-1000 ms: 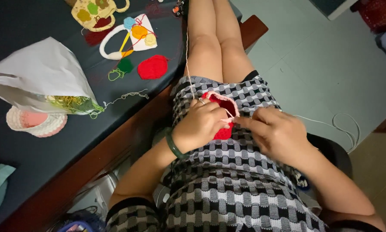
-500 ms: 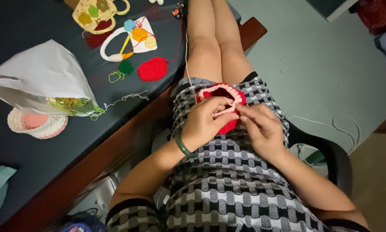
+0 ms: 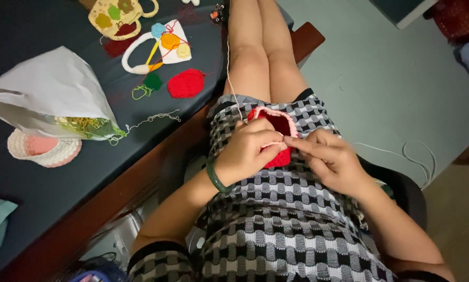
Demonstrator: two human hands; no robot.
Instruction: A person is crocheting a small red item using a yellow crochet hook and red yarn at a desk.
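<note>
A small red crochet pouch (image 3: 279,125) with a pink rim rests on my lap, over a black, grey and white checked dress. My left hand (image 3: 248,149) grips its left side, a green bangle on that wrist. My right hand (image 3: 332,159) pinches the pink rim at the pouch's right edge. A thin pale yarn strand (image 3: 229,68) runs from the pouch up along my left leg. Whether a hook is in my fingers is hidden.
A dark table (image 3: 46,193) lies at my left with a white paper bag (image 3: 51,94) of yarn, a pink and cream crochet basket (image 3: 42,150), a red crochet disc (image 3: 186,83), colourful crochet pieces (image 3: 159,47) and a crochet cup (image 3: 117,15). Loose yarn (image 3: 401,154) trails over the green floor.
The pouch has been turned upright so its open pink rim shows. Both hands shifted slightly down my lap and my right fingers now pinch the rim.
</note>
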